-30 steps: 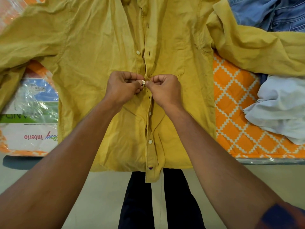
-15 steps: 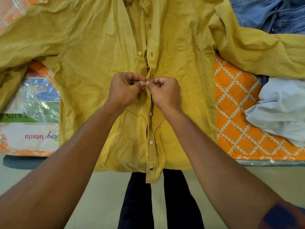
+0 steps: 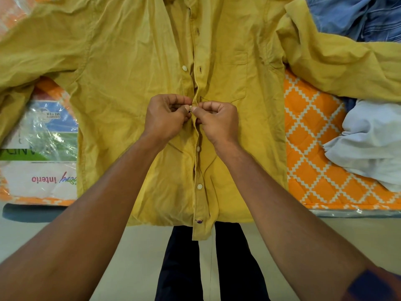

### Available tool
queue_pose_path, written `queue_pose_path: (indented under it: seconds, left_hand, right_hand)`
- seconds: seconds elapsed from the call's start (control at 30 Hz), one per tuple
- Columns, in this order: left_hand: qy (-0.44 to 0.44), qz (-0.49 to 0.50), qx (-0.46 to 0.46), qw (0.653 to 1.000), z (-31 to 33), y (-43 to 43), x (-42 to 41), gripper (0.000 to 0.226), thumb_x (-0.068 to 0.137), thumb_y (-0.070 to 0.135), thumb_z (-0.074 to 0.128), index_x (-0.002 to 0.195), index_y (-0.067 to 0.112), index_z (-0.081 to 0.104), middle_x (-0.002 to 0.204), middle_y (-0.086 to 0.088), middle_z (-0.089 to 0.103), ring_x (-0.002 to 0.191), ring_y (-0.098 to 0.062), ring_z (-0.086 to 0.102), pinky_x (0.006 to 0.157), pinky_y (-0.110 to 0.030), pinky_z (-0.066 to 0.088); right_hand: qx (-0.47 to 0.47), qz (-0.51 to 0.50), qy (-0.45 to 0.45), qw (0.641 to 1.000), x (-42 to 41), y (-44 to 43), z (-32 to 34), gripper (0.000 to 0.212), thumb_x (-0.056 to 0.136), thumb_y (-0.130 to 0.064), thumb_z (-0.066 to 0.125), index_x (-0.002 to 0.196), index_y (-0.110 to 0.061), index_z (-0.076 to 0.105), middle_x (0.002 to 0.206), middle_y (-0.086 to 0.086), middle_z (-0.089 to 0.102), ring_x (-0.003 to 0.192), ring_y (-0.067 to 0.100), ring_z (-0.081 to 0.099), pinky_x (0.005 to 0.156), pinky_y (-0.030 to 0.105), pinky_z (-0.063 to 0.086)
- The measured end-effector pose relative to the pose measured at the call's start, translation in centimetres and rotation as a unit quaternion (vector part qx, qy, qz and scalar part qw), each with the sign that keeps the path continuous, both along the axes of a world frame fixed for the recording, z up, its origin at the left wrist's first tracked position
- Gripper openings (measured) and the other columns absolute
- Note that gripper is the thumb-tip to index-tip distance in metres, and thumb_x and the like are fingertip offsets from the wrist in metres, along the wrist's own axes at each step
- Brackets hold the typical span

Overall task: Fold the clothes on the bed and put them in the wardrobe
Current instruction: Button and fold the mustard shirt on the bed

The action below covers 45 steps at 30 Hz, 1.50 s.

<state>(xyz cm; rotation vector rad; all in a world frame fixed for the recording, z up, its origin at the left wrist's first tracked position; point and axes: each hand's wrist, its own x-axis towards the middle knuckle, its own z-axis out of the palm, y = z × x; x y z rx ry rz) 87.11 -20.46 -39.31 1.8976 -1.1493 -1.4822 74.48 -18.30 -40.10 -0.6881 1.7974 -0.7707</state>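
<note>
1. Head view, nearest part: two legs in dark navy trousers (image 3: 180,268) stand on a pale smooth floor (image 3: 43,235), just before the edge of the bed. A dark blue and red sleeve cuff (image 3: 377,285) shows at the right forearm.
2. The hem of a mustard-yellow cotton shirt (image 3: 121,83) hangs a little over the edge of the bed. The shirt lies flat with its front up and its collar at the far side. Its three lowest buttons are closed.
3. At the middle of the shirt front the two hands are together, with the fingertips almost touching. The left hand (image 3: 166,117) pinches a small pale button (image 3: 190,107) between thumb and forefinger. The right hand (image 3: 219,119) pinches the edge of the other front strip just beside this button. The other fingers of both hands are curled in.
4. Above the hands, one more button is open, apart from its hole. A chest pocket (image 3: 238,77) sits near the right hand.
5. Under the shirt is an orange mattress with a white diamond pattern (image 3: 308,137), wrapped in clear plastic. On the left a printed label (image 3: 43,137) shows under the plastic.
6. On the right, a crumpled pale grey-white garment (image 3: 373,137) lies on the mattress, near the spread shirt sleeve.
7. Farthest, at the right top corner, lies a heap of blue denim clothing (image 3: 347,16), partly under that sleeve.
</note>
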Motion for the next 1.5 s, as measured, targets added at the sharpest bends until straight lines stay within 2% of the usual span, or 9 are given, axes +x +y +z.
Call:
queue_pose_path:
  seconds: [0.13,0.23,0.37,0.7,0.87,1.0,1.1,1.27,1.5]
  left_hand:
    - [0.02,0.013,0.007,1.0,0.2,0.0,-0.1,0.014,0.094,0.003,0.065,0.102,0.01,0.074,0.081,-0.002,0.073,0.067,-0.003,0.067,0.068,-0.017,0.056]
    - [0.041,0.008,0.013,0.999,0.3,-0.1,0.0,0.014,0.094,0.001,0.065,0.1,0.011,0.073,0.081,-0.003,0.073,0.067,-0.003,0.066,0.068,-0.016,0.055]
    - [0.058,-0.005,0.02,0.998,0.1,-0.3,0.5,0.015,0.094,0.002,0.065,0.097,0.014,0.074,0.084,-0.005,0.074,0.069,-0.006,0.067,0.069,-0.017,0.055]
    - [0.068,0.024,0.026,0.997,-0.2,-0.1,0.8,0.014,0.092,0.006,0.071,0.093,0.02,0.074,0.084,0.0,0.077,0.076,-0.01,0.071,0.075,-0.022,0.058]
    - [0.022,0.016,-0.014,1.0,-0.3,0.6,0.5,0.013,0.085,0.025,0.081,0.096,0.022,0.075,0.091,0.001,0.077,0.086,-0.011,0.075,0.081,-0.029,0.06]
    - [-0.054,0.038,-0.034,0.997,-0.3,1.0,-0.4,0.017,0.087,0.023,0.078,0.102,0.015,0.076,0.09,0.004,0.075,0.084,-0.006,0.072,0.08,-0.025,0.06]
    - [-0.094,0.061,-0.035,0.993,0.0,0.9,-1.5,0.006,0.091,0.02,0.072,0.095,0.016,0.074,0.083,0.006,0.072,0.077,-0.004,0.068,0.075,-0.023,0.058]
    - [-0.058,0.084,0.005,0.995,0.1,0.8,-1.5,0.003,0.09,0.019,0.071,0.088,0.018,0.073,0.081,0.001,0.073,0.076,-0.012,0.07,0.078,-0.034,0.061]
    - [-0.029,0.044,0.012,0.999,0.1,0.4,-0.4,0.009,0.09,0.019,0.074,0.082,0.022,0.073,0.079,-0.001,0.074,0.072,-0.011,0.066,0.081,-0.04,0.061]
  right_hand:
    - [0.03,-0.012,-0.112,0.993,-1.3,-0.5,0.8,0.015,0.091,-0.014,0.069,0.078,-0.011,0.076,0.075,0.008,0.073,0.061,0.01,0.067,0.048,0.019,0.045]
    - [0.047,0.004,-0.154,0.987,-2.2,-0.6,0.7,0.011,0.092,-0.006,0.067,0.087,-0.008,0.076,0.073,0.005,0.074,0.06,0.009,0.068,0.046,0.015,0.043]
    - [0.053,0.041,-0.139,0.988,-2.1,-0.8,0.7,0.003,0.086,-0.008,0.079,0.086,-0.011,0.077,0.069,0.0,0.074,0.057,0.005,0.066,0.048,0.014,0.045]
    - [0.078,0.074,-0.103,0.989,-2.1,-1.5,0.9,0.019,0.082,-0.016,0.085,0.091,-0.001,0.077,0.078,0.01,0.076,0.06,0.007,0.068,0.049,0.016,0.049]
    - [0.03,0.037,-0.049,0.998,-0.9,-0.3,0.0,0.018,0.085,-0.022,0.083,0.09,-0.006,0.078,0.077,0.006,0.077,0.062,0.008,0.07,0.054,0.019,0.053]
    - [-0.009,0.033,-0.045,0.998,-0.6,0.5,-0.5,0.008,0.087,-0.017,0.08,0.091,-0.009,0.078,0.075,0.001,0.076,0.063,0.008,0.071,0.056,0.019,0.052]
    - [-0.023,0.033,-0.044,0.998,-0.7,0.7,-0.5,0.008,0.089,-0.013,0.077,0.095,-0.008,0.078,0.077,0.0,0.076,0.065,0.008,0.072,0.056,0.017,0.051]
    - [-0.033,0.064,-0.017,0.997,-0.5,0.8,-0.4,0.009,0.094,-0.012,0.071,0.097,-0.009,0.078,0.073,-0.005,0.074,0.062,0.003,0.069,0.056,0.019,0.052]
    - [-0.011,0.113,0.029,0.993,-0.6,0.0,0.0,0.017,0.093,-0.02,0.073,0.077,-0.025,0.071,0.064,-0.009,0.07,0.053,0.008,0.069,0.047,0.021,0.05]
